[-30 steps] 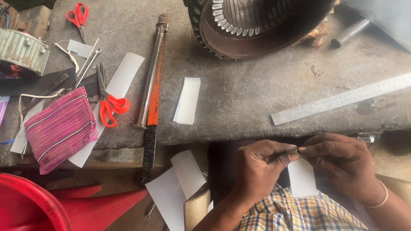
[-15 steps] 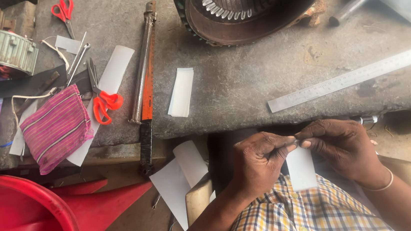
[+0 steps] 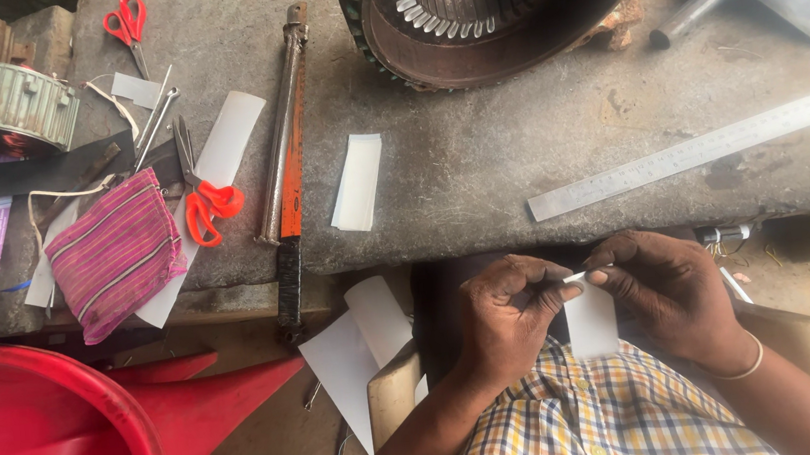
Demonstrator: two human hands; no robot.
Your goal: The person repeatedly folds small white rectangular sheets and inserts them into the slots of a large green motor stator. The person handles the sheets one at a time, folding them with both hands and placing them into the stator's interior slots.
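Both hands pinch the top edge of a small white paper strip [image 3: 591,316] that hangs over my lap, below the stone bench's front edge. My left hand [image 3: 511,316] grips its left corner with thumb and fingers curled. My right hand [image 3: 674,293] holds the right corner; a thin bangle sits on that wrist. A checked shirt sleeve shows below. On the bench [image 3: 519,177] above lies a folded white paper strip [image 3: 358,182].
A large motor stator [image 3: 493,6] stands at the bench's back, a steel ruler [image 3: 704,147] to the right. A long orange-handled tool [image 3: 283,140], two red scissors [image 3: 203,202] [image 3: 128,22], a striped pink pouch [image 3: 115,253] and loose paper sheets [image 3: 362,345] lie left. A red plastic chair [image 3: 98,435] is at lower left.
The view has shifted so the bench items sit further left and up. My hands stay together on the paper strip, which now hangs a little lower between them.
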